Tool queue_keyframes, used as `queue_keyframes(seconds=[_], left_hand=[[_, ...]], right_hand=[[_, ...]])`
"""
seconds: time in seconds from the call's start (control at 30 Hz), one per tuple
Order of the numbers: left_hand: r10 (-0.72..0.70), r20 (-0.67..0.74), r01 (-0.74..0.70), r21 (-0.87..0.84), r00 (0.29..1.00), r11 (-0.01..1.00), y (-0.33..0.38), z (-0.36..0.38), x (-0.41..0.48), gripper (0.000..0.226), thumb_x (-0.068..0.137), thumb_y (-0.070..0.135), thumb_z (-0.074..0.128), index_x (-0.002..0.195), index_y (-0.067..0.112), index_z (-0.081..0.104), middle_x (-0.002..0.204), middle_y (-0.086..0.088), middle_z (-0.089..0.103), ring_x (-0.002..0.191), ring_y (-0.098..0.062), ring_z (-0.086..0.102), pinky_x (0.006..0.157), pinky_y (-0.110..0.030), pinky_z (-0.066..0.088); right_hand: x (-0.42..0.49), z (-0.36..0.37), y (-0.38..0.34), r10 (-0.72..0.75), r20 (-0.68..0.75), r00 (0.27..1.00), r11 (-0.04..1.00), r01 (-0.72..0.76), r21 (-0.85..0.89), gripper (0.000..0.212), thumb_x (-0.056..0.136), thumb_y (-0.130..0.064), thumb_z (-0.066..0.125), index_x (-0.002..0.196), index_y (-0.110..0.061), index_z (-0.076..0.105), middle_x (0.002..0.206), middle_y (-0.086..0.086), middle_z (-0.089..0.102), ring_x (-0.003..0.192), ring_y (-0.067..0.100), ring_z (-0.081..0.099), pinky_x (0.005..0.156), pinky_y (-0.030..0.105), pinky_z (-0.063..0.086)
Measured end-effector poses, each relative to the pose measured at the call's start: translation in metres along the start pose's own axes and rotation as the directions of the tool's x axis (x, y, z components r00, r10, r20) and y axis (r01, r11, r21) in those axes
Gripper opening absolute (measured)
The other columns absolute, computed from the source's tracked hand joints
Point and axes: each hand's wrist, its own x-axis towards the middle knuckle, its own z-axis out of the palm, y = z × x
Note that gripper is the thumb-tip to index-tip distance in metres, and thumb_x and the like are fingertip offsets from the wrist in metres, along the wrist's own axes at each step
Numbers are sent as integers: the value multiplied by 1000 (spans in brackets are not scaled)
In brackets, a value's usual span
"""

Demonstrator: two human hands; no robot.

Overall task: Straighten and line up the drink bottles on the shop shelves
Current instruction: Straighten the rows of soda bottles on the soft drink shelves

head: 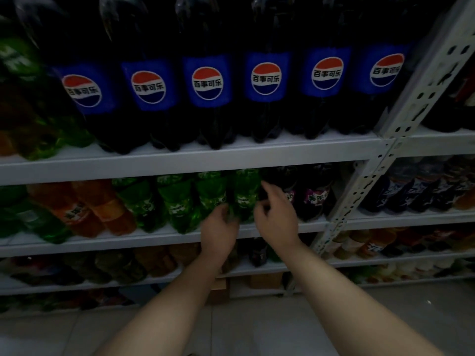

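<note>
Six cola bottles [266,80]; perhaps four green bottles [180,201].

Right of the grip I see a pale grey perforated steel upright [419,98], slanting from the top right corner down to just under grip level, with a bolted corner plate [390,147] partway along. Straight below the grip sits a brown cardboard box [218,291], with a second brownish box [264,280] just right of it, both dim and blurred on my feed. Well below the grip lie pale floor tiles [257,330] with thin joint lines and a small white speck [428,302] off right.
</note>
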Motion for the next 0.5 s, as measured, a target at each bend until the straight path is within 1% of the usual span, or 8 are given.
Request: queue_keyframes(seconds=[0.07, 0.13, 0.2, 0.23, 0.3, 0.33, 0.4, 0.5], left_hand=[[68, 11, -68, 2, 998, 998, 6, 3, 0, 46, 86, 20, 66, 129, 8, 56, 116, -10, 66, 105, -25, 62, 78, -18, 42], [112, 50, -112, -11, 992, 994, 11, 8, 1, 50, 85, 22, 67, 132, 13, 52, 118, -6, 65, 105, -23, 61, 76, -18, 41], [119, 114, -115, -43, 986, 992, 15, 12, 4, 54, 85, 24, 66, 136, 18, 48, 122, -3, 63, 108, -20, 59, 84, -22, 45], [112, 134, -106, -54, 985, 993, 16, 14, 5, 56, 86, 25, 66, 137, 19, 45, 123, -2, 61, 110, -19, 58, 86, -22, 45], [97, 159, -88, -62, 983, 994, 15, 16, 7, 59, 88, 25, 64, 141, 21, 39, 128, -3, 57, 114, -19, 55, 89, -20, 40], [92, 181, -80, -72, 979, 994, 13, 16, 7, 62, 89, 24, 62, 144, 22, 34, 131, -2, 55, 116, -19, 53, 92, -20, 39], [84, 244, -61, -99, 966, 993, 9, 15, 8, 70, 90, 20, 58, 149, 25, 21, 138, 0, 47, 122, -15, 47, 98, -20, 34], [107, 302, -66, -144, 947, 987, 3, 12, 10, 76, 92, 18, 57, 151, 30, 11, 144, 5, 38, 123, -3, 37, 102, -17, 27]], right_hand=[[16, 0, -13, -4, -10, 1000, 999, 3, -35, 51, 88, -20, 53, 137, -14, 42, 126, 7, 51, 99, 22, 58, 76, 35, 50], [29, 0, -18, 15, -14, 1000, 992, -17, -122, 49, 87, -26, 54, 132, -11, 44, 119, 10, 51, 93, 26, 57, 69, 33, 47], [43, -2, -20, 75, 49, 996, 987, -67, -148, 46, 85, -29, 56, 125, -9, 47, 112, 11, 53, 94, 28, 56, 71, 32, 45], [50, -3, -21, 115, 106, 988, 987, -102, -124, 40, 84, -29, 57, 118, -9, 51, 105, 10, 56, 92, 27, 56, 70, 30, 45], [61, -5, -21, 177, 237, 955, 984, -176, -27, 22, 86, -27, 58, 100, -11, 56, 87, 7, 60, 82, 25, 59, 62, 26, 46], [65, -6, -21, 190, 287, 939, 978, -205, 24, 19, 87, -26, 59, 99, -11, 57, 84, 6, 60, 81, 24, 60, 64, 26, 49], [68, -5, -21, 184, 327, 927, 974, -216, 65, 27, 88, -29, 62, 109, -13, 57, 91, 4, 62, 84, 20, 60, 72, 27, 51], [65, -3, -24, 136, 326, 936, 989, -146, 5, 35, 83, -40, 68, 111, -22, 54, 90, -8, 57, 84, 11, 56, 66, 19, 44]])
